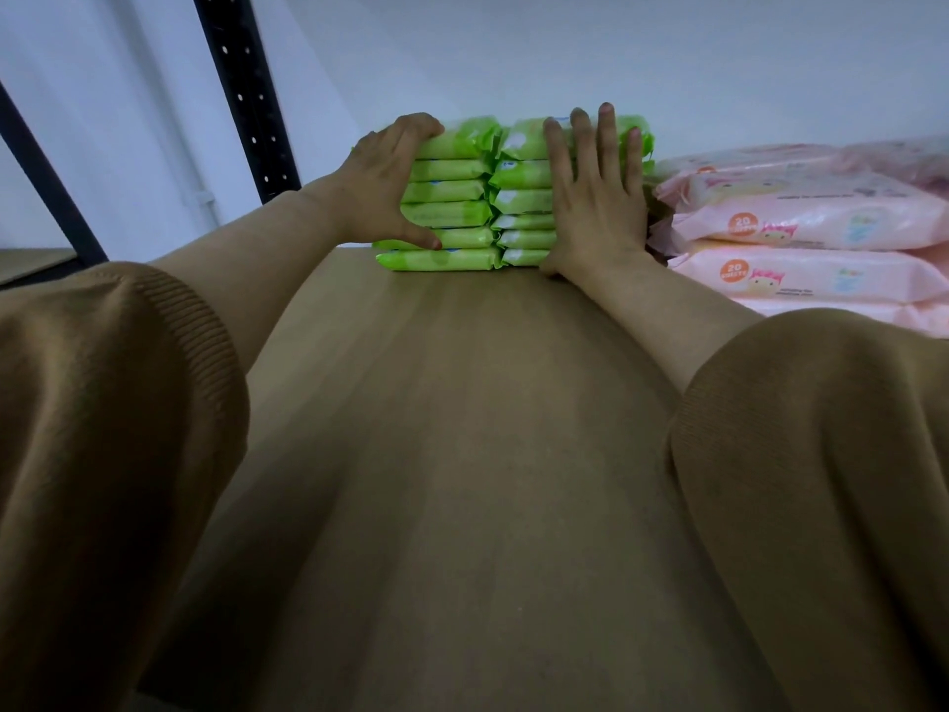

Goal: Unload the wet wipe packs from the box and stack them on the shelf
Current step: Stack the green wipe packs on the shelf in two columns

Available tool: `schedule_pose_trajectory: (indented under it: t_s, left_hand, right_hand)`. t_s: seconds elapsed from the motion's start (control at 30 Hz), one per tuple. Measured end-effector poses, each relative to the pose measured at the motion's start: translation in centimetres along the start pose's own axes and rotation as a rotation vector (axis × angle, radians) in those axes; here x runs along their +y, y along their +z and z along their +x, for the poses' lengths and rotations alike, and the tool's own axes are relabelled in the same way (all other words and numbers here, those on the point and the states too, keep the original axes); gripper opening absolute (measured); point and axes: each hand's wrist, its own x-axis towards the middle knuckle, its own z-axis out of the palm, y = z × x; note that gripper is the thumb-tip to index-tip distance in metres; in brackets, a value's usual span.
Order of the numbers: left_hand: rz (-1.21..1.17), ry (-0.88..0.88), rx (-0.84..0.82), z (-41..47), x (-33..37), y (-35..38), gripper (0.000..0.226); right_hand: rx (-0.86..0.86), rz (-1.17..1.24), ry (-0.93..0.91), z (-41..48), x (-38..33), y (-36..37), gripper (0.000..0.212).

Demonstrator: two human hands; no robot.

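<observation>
**Head view: green packs stacked at far centre of shelf**

The shelf (462, 403) is a brown wood-grain board. A white wall (565, 54) stands behind it, with a black perforated upright (246, 95) at far left. The green packs (452, 215) form two adjoining stacks, each pack flat with its long axis left to right. The left hand (385, 187) grips the left stack, fingers curled over its top. The right hand (595, 197) presses flat, fingers straight, against the right stack. Pink packs (801, 218) lie just right.

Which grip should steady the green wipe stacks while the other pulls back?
Left, probably. The left grip wraps the left column of green plastic wet wipe packs, fingers over the top pack, thumb near the bottom. The right grip only lies flat against the right column, free to withdraw.
</observation>
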Motion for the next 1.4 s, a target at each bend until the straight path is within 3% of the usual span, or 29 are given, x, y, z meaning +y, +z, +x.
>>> schedule_pose_trajectory:
  t_s: [0.3, 0.47, 0.93, 1.4]
  left_hand:
    - [0.156, -0.033, 0.026, -0.9, 1.5, -1.5, 0.111]
    - [0.301, -0.069, -0.025, -2.2, 3.2, -2.6, 0.113]
    - [0.361, -0.163, -0.094, -6.3, 8.8, -5.1, 0.105]
    - [0.364, -0.188, -0.071, -7.7, 10.9, -7.3, 0.1]
  right_hand:
    - [0.014, 0.015, -0.015, -0.3, -1.1, -1.3, 0.111]
    - [-0.009, 0.041, -0.049, -1.6, -2.2, -2.6, 0.098]
    - [-0.14, 0.006, -0.036, -5.7, -1.3, -7.4, 0.111]
    - [-0.163, -0.05, -0.046, -7.3, -0.4, -9.9, 0.107]
